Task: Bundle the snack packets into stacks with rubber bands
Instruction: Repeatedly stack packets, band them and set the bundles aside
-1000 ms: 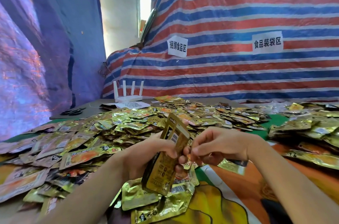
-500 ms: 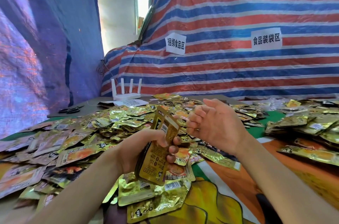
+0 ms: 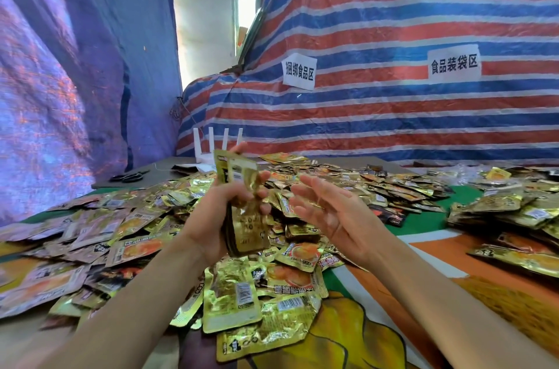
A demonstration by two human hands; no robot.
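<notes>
One stack of gold snack packets stands on end in the left hand, raised above the table. Its long axis runs near vertical, top end up and leaning a little to the left, with a barcoded face toward the camera. The left fingers curl round the stack's right edge and grip it about mid-height. The right hand hangs just beside it without touching, palm turned toward the stack, fingers straight, spread and holding nothing. Loose packets lie heaped flat under and behind both hands. Scissors and a white router sit at the far edge.
</notes>
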